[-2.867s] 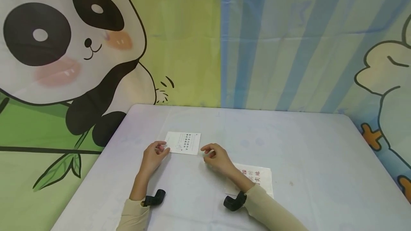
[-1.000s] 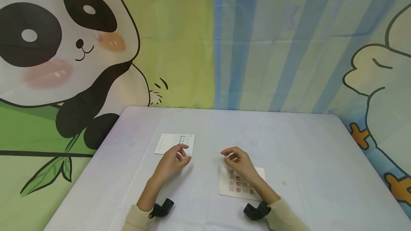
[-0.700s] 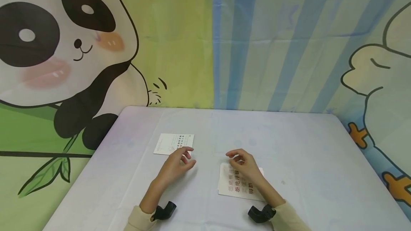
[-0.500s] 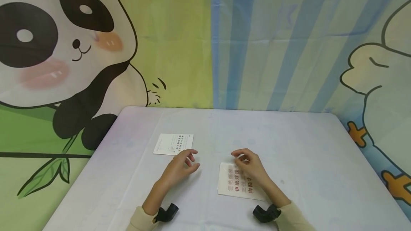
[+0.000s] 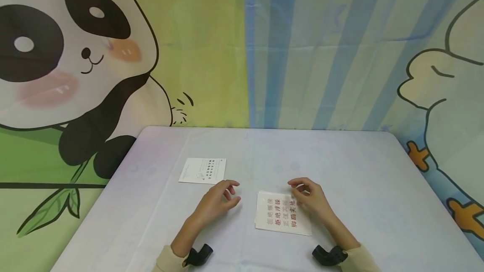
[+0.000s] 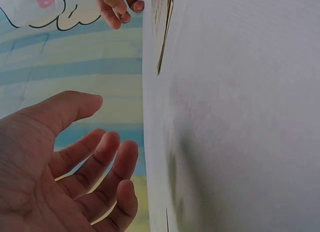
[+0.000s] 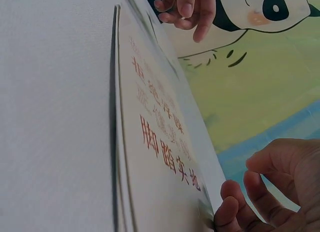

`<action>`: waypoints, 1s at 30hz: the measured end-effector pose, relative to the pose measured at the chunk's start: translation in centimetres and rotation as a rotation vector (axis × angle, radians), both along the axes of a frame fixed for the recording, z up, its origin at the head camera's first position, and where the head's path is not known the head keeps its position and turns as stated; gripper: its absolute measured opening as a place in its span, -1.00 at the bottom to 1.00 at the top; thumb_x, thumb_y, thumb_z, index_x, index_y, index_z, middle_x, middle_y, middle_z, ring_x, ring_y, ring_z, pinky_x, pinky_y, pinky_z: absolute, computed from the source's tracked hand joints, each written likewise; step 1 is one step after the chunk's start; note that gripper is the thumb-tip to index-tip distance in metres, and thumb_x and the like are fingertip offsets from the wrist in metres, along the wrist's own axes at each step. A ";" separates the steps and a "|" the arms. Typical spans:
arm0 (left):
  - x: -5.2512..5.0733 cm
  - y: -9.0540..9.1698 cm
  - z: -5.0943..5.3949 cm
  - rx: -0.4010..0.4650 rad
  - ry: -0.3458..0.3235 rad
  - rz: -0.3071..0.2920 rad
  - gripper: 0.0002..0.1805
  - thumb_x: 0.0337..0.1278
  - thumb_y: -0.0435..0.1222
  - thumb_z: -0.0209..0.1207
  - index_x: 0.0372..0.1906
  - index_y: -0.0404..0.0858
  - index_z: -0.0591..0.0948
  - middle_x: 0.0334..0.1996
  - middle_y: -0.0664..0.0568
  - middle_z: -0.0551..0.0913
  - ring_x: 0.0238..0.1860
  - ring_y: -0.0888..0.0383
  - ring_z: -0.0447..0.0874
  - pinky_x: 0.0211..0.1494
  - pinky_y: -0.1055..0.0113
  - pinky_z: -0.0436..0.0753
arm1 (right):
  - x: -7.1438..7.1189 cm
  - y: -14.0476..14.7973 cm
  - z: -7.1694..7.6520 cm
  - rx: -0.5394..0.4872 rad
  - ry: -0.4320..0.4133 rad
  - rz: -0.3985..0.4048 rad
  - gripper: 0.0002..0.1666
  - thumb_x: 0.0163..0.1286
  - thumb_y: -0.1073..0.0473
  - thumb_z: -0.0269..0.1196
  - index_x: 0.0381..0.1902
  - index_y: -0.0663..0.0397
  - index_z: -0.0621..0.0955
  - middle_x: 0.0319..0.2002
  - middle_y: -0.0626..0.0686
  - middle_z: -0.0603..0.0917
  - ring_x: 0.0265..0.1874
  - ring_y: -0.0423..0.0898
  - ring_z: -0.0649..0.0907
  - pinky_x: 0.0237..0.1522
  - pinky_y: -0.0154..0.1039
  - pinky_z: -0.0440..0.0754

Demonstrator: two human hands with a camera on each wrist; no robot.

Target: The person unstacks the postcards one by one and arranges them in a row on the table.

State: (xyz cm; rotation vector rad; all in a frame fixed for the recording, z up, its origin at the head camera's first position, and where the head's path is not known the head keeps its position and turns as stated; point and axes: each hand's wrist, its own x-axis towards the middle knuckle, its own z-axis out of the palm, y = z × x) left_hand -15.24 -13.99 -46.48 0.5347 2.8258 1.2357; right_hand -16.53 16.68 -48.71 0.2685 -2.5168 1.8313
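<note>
A: Left hand?
B: Left hand (image 5: 217, 201) held off the table (image 5: 351, 179), forearm angling in from near left. Fingers loosely bent and spread, thumb apart, nothing gripped. Left wrist view agrees.

A: Close to what?
B: White card (image 5: 202, 170), far left, flat, dark print. Hand is just nearer and to the right, covering a bit around the card's near right corner in the head view.

A: Right hand?
B: Right hand (image 5: 311, 196) comes in from near right, forearm leaning left, fingertips aimed left. Fingers softly curled, thumb near the index finger, nothing pinched between them that I can see.

A: Touching the papers?
B: Can't tell. It's at the far right corner of the red-lettered papers (image 5: 281, 217), partly in front of them. Lower fingertips sit right by the edge in the right wrist view.

A: Where are the papers?
B: Flat on the table, near side, right of the left hand. More than one layer at the edge; bold and faint red rows.

A: Hands together?
B: No, well apart, fingers toward each other. Black wrist mount (image 5: 200, 255) on the left, another (image 5: 329, 256) on the right, beige sleeves (image 5: 172, 259) behind.
</note>
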 end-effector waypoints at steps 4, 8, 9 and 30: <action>0.1 0.5 -0.1 0.006 0.030 -0.017 -0.63 0.17 -0.27 0.30 0.07 -0.23 0.58 -0.27 0.15 0.55 -0.29 0.23 0.58 -0.24 0.35 0.55 | 0.3 0.8 -0.2 0.032 0.012 -0.011 -0.78 0.28 0.45 0.25 -0.10 0.29 0.63 -0.17 0.25 0.64 -0.35 -0.20 0.57 -0.44 -0.35 0.57; 0.4 0.9 -0.2 0.016 0.036 -0.040 -0.64 0.18 -0.27 0.29 0.08 -0.23 0.58 -0.26 0.15 0.55 -0.27 0.21 0.59 -0.23 0.31 0.56 | 0.5 1.4 -0.2 0.057 0.034 -0.016 -0.79 0.27 0.44 0.26 -0.12 0.29 0.64 -0.21 0.22 0.65 -0.37 -0.22 0.57 -0.45 -0.37 0.53; 0.4 1.0 -0.3 0.020 0.036 -0.047 -0.64 0.19 -0.27 0.28 0.08 -0.23 0.57 -0.26 0.14 0.55 -0.26 0.20 0.59 -0.22 0.29 0.57 | 0.6 1.6 -0.1 0.060 0.032 -0.018 -0.79 0.27 0.45 0.26 -0.12 0.29 0.64 -0.22 0.22 0.65 -0.39 -0.23 0.57 -0.47 -0.37 0.53; 0.7 2.1 -3.0 -0.068 0.052 -0.193 -0.46 -0.04 0.04 0.41 0.04 -0.09 0.59 -0.26 0.24 0.55 -0.28 0.33 0.45 -0.18 0.44 0.47 | 1.0 5.9 -2.2 0.121 0.191 0.228 -0.49 0.07 0.43 0.44 0.02 0.30 0.59 -0.14 0.21 0.49 -0.50 -0.18 0.48 -0.53 -0.40 0.47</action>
